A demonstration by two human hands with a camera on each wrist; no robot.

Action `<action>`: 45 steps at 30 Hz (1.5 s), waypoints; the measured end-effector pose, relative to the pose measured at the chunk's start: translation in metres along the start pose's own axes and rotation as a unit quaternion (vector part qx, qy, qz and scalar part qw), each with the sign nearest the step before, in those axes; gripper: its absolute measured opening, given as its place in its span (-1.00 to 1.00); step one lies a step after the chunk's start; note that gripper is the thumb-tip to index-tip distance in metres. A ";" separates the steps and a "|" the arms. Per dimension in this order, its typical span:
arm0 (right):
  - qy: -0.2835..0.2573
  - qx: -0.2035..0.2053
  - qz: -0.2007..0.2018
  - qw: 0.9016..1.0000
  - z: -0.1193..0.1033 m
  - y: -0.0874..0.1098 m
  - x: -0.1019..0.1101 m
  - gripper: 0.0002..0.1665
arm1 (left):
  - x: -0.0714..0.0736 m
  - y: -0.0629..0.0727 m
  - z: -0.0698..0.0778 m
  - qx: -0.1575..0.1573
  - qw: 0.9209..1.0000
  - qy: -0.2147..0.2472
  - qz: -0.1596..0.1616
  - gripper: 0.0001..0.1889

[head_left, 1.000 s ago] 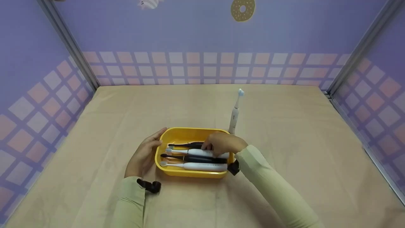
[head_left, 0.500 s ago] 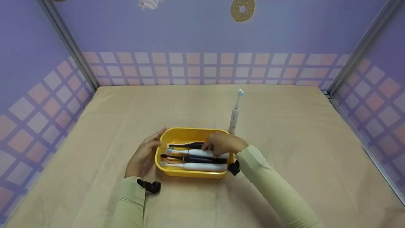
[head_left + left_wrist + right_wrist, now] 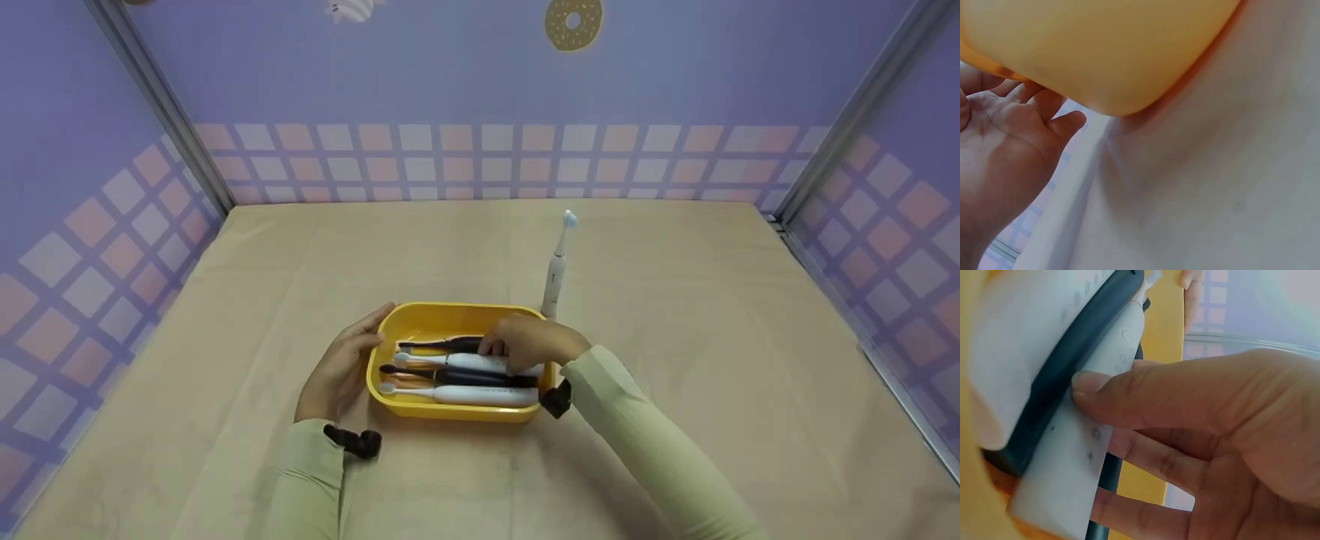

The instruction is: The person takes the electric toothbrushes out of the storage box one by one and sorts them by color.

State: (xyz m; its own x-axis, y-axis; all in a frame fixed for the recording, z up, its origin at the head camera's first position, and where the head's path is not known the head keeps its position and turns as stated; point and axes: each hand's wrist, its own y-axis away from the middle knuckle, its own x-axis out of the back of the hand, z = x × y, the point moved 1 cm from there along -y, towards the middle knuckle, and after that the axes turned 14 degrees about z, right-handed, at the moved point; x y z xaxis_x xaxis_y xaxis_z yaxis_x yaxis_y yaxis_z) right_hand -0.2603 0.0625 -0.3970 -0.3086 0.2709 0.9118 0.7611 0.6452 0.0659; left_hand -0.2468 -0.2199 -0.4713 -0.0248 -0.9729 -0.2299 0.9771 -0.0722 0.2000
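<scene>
Yellow tray [image 3: 435, 321] is sitting right where it was a sec ago, w/ L hand [image 3: 341, 367] still resting loosely extended fingers on its outer L end & R hand [image 3: 534, 339] still reaching in. Beige cloth [image 3: 675, 337] is covering the table, purple wall [image 3: 705, 75] w/ pink & white squares is rising behind, & an upright brush [image 3: 553, 281] is standing by the tray's back R corner. Inside, R thumb & fingers are pinching a white brush [image 3: 472, 363] by its handle, btwn far black brush [image 3: 461, 344] & near black brush [image 3: 487, 378], w/ front white brush [image 3: 487, 395] lying nearest the person.
</scene>
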 end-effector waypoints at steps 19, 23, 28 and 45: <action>0.002 0.066 -0.008 0.998 0.000 0.001 0.002 -0.84 | 0.002 -0.001 0.000 -0.016 1.000 -0.013 -0.018 -0.37; -0.008 0.066 -0.006 0.998 0.002 0.001 0.001 -0.80 | 0.002 -0.001 0.000 -0.015 1.000 -0.015 -0.010 -0.36; -0.015 0.065 -0.004 0.998 0.004 0.001 0.000 -0.81 | 0.001 0.000 0.001 -0.005 1.000 -0.011 0.005 -0.35; -0.067 0.069 0.048 0.994 0.011 0.007 0.010 -0.57 | 0.001 0.001 0.000 -0.003 1.000 -0.006 -0.003 -0.37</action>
State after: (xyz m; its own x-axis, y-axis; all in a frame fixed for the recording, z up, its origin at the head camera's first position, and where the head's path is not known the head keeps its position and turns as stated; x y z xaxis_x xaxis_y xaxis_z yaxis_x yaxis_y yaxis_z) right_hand -0.2643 0.0773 -0.3920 -0.3192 0.4226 0.8482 0.7076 0.7016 -0.0833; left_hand -0.2462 -0.2209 -0.4717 -0.0339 -0.9751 -0.2193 0.9780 -0.0776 0.1936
